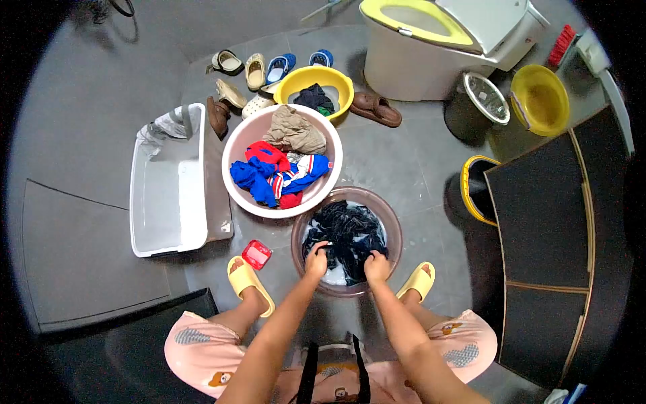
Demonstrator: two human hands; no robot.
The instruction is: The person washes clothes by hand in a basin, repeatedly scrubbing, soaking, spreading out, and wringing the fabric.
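Observation:
A brownish basin (397,259) on the floor between my feet holds soapy, whitish water and a dark wet garment (346,232). My left hand (316,260) is closed on the garment's left part, with a thumb and finger showing at the edge of the cloth. On the right side, my right hand (377,266) is closed on the same cloth near the basin's wall. The garment lies bunched and partly under water, so its kind cannot be made out. Fingertips of both hands are partly hidden by the cloth.
A pink tub (232,185) of colourful clothes touches the basin's upper left. Behind it stands a yellow basin (346,84) among several shoes. A white bin (138,202) and red dish (256,254) lie left; a toilet (417,67), buckets and dark cabinet (538,215) stand right.

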